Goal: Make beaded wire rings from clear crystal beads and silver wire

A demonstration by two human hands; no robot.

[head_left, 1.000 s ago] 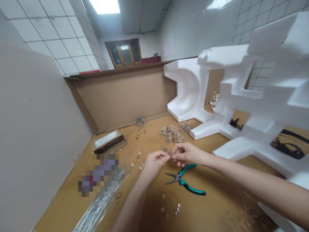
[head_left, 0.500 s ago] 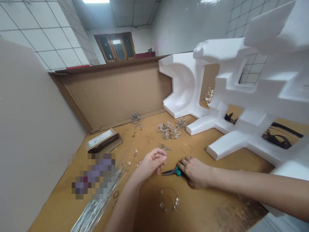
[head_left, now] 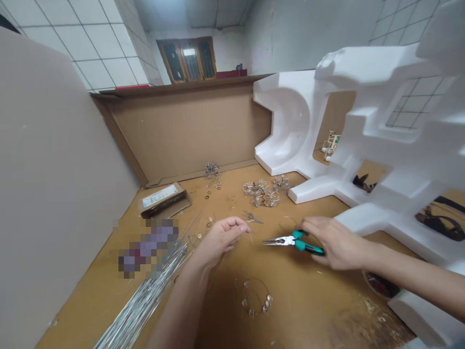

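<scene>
My right hand (head_left: 329,240) is closed around the teal-and-black handles of needle-nose pliers (head_left: 286,241), lifted off the table with the jaws pointing left. Opposite the jaw tips, my left hand (head_left: 227,235) pinches a short thin wire (head_left: 250,237) between thumb and fingertips. Below the hands, a wire ring with clear beads (head_left: 256,298) lies on the table. Just beyond my left fingertips rests a small pointed metal tool (head_left: 252,218), its kind unclear. A bundle of straight silver wires (head_left: 145,300) lies left of my left forearm.
Finished-looking wire-and-bead rings (head_left: 260,193) are heaped at the back, near another tangled pile (head_left: 211,169). An opened cardboard box (head_left: 163,198) stands at left. White foam packing (head_left: 316,189) borders the right side; a cardboard wall (head_left: 181,133) closes the back.
My right hand has picked the pliers up from the table and moved slightly right. A thin wire now shows in my left fingertips. The view has shifted a little.
</scene>
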